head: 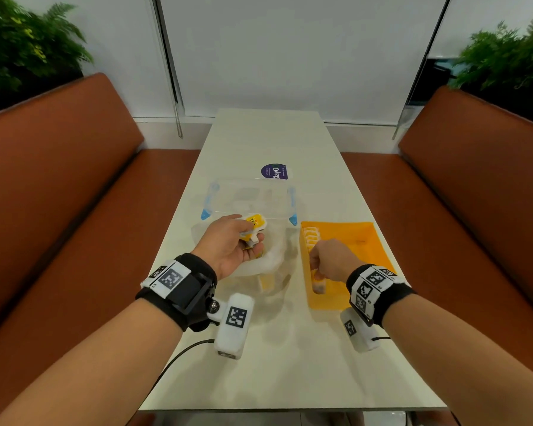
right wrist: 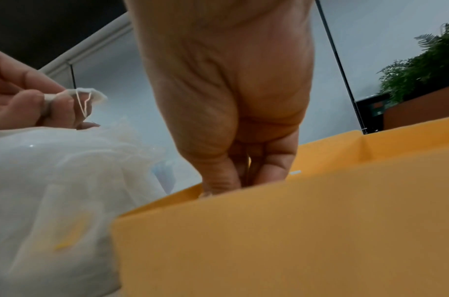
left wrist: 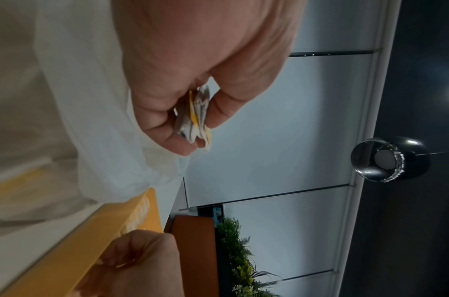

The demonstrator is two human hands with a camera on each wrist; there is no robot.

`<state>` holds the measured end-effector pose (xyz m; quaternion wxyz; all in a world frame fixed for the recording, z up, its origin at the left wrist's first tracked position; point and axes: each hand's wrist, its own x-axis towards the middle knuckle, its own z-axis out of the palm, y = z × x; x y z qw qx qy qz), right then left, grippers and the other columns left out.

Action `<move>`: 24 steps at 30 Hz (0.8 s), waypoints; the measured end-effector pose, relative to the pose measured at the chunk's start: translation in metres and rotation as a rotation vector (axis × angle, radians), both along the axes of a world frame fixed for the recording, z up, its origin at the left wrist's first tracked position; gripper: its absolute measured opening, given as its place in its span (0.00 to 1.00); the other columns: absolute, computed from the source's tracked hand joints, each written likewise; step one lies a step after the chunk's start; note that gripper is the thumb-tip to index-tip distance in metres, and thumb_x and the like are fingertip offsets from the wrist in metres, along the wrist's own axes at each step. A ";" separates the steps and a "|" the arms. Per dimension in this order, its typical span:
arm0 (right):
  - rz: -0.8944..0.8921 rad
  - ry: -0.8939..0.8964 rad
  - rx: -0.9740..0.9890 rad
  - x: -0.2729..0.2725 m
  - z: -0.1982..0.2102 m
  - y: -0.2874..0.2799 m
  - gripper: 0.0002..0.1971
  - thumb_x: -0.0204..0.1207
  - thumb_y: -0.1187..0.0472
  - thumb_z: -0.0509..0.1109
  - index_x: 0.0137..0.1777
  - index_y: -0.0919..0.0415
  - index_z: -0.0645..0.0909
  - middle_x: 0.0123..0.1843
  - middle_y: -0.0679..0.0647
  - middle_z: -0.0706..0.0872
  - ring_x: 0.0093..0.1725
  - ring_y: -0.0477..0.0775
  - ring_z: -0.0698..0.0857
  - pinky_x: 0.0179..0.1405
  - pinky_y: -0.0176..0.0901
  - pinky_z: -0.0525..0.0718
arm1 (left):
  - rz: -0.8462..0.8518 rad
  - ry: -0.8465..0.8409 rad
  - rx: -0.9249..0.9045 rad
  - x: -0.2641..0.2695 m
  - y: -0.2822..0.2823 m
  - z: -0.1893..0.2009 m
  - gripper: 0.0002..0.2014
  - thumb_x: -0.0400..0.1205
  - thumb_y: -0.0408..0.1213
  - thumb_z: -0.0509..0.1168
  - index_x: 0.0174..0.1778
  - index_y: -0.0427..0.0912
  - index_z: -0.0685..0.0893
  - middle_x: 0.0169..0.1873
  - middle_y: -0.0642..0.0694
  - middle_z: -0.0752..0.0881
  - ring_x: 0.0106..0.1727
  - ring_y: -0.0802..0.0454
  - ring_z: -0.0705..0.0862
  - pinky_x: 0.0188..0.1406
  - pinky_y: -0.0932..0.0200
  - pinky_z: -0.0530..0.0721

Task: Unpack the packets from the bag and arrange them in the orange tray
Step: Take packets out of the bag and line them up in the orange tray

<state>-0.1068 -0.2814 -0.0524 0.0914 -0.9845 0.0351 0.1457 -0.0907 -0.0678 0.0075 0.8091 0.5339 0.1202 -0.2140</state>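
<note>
right now the left hand [head: 228, 244] sits just left of the frame's centre in the head view, palm turned up, its thumb and fingers [left wrist: 167, 128] closed around a small bunch of yellow-and-white packets [head: 254, 227] held above the crumpled translucent bag [head: 271, 262]. more yellow shows through the bag's plastic lower down, just below that hand. to the right of the bag lies the orange tray [head: 360, 241], and the right hand [head: 331, 259] reaches down into its left side with the fingers [right wrist: 274, 166] drawn together and pointing downward; they seem to pinch a packet, though the tray wall hides the tips in the right wrist view, so what they grip cannot be told for sure. a row of packets [head: 311, 236] already stands along the tray's left wall, above and below the hand. above the bag, toward the middle of the frame, a clear container with blue clips [head: 250, 198] rests on the white table [head: 274, 364], with a purple sticker [head: 274, 172] beyond it.
</note>
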 end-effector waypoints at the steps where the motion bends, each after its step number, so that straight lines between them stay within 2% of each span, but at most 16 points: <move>1: -0.016 -0.022 0.006 0.000 -0.001 0.000 0.07 0.69 0.71 0.74 0.40 0.58 0.85 0.48 0.55 0.89 0.49 0.54 0.87 0.46 0.44 0.87 | 0.000 -0.003 0.000 0.000 0.001 -0.001 0.17 0.83 0.21 0.57 0.68 0.37 0.70 0.48 0.33 0.80 0.39 0.44 0.82 0.39 0.51 0.81; 4: -0.023 -0.044 -0.012 0.001 -0.004 0.000 0.10 0.71 0.71 0.73 0.37 0.55 0.81 0.49 0.54 0.88 0.50 0.54 0.86 0.43 0.41 0.85 | 0.009 -0.008 0.017 0.001 0.001 -0.003 0.16 0.82 0.21 0.56 0.65 0.35 0.73 0.48 0.33 0.79 0.40 0.44 0.81 0.39 0.51 0.82; 7: -0.022 -0.044 -0.039 0.001 -0.004 0.000 0.09 0.72 0.70 0.73 0.38 0.55 0.79 0.51 0.55 0.87 0.51 0.55 0.86 0.40 0.39 0.82 | 0.018 0.010 0.002 0.001 0.003 -0.001 0.09 0.81 0.21 0.54 0.50 0.34 0.76 0.46 0.34 0.78 0.42 0.42 0.80 0.39 0.51 0.82; 8: -0.021 -0.046 -0.053 0.000 -0.003 0.000 0.08 0.72 0.70 0.73 0.40 0.56 0.79 0.52 0.55 0.87 0.51 0.56 0.85 0.39 0.39 0.80 | 0.016 0.011 -0.009 0.001 0.003 -0.001 0.08 0.81 0.21 0.53 0.49 0.34 0.76 0.46 0.33 0.77 0.42 0.41 0.80 0.39 0.51 0.82; 12: -0.056 -0.139 -0.083 -0.003 0.012 0.004 0.05 0.73 0.63 0.73 0.49 0.58 0.82 0.49 0.55 0.86 0.49 0.57 0.85 0.41 0.43 0.83 | -0.008 -0.026 0.005 0.002 0.004 -0.001 0.10 0.83 0.19 0.51 0.54 0.31 0.75 0.46 0.32 0.79 0.45 0.38 0.82 0.43 0.49 0.83; 15: -0.088 -0.277 0.111 0.001 0.033 0.014 0.05 0.75 0.59 0.70 0.44 0.60 0.82 0.44 0.56 0.86 0.46 0.57 0.85 0.44 0.46 0.86 | -0.041 -0.044 0.043 0.001 0.003 -0.002 0.09 0.84 0.21 0.53 0.56 0.29 0.76 0.50 0.32 0.81 0.46 0.40 0.84 0.40 0.52 0.84; 17: -0.117 -0.338 0.337 0.004 0.048 0.026 0.11 0.77 0.55 0.69 0.45 0.65 0.84 0.44 0.58 0.88 0.46 0.57 0.85 0.48 0.47 0.85 | -0.047 -0.056 0.045 0.000 0.002 -0.005 0.11 0.85 0.23 0.56 0.63 0.28 0.75 0.53 0.32 0.83 0.44 0.41 0.86 0.38 0.53 0.86; 18: -0.131 -0.348 0.447 0.005 0.056 0.033 0.15 0.79 0.53 0.67 0.47 0.66 0.84 0.45 0.59 0.88 0.46 0.58 0.86 0.50 0.48 0.84 | -0.051 -0.066 0.040 0.000 0.001 -0.006 0.11 0.85 0.24 0.57 0.62 0.30 0.76 0.53 0.33 0.83 0.43 0.42 0.85 0.38 0.53 0.86; 21: -0.138 -0.297 0.701 0.006 0.074 0.052 0.20 0.81 0.48 0.64 0.50 0.66 0.85 0.46 0.60 0.89 0.44 0.57 0.88 0.49 0.48 0.84 | -0.078 -0.092 0.048 -0.002 -0.001 -0.006 0.05 0.85 0.25 0.60 0.53 0.38 0.76 0.49 0.37 0.84 0.42 0.43 0.84 0.41 0.51 0.84; 24: -0.087 -0.313 0.785 0.008 0.080 0.061 0.10 0.76 0.55 0.73 0.51 0.61 0.85 0.38 0.53 0.86 0.38 0.51 0.86 0.38 0.39 0.84 | -0.110 -0.110 0.051 -0.004 0.000 -0.006 0.06 0.84 0.26 0.61 0.46 0.42 0.77 0.45 0.39 0.84 0.44 0.43 0.84 0.43 0.51 0.83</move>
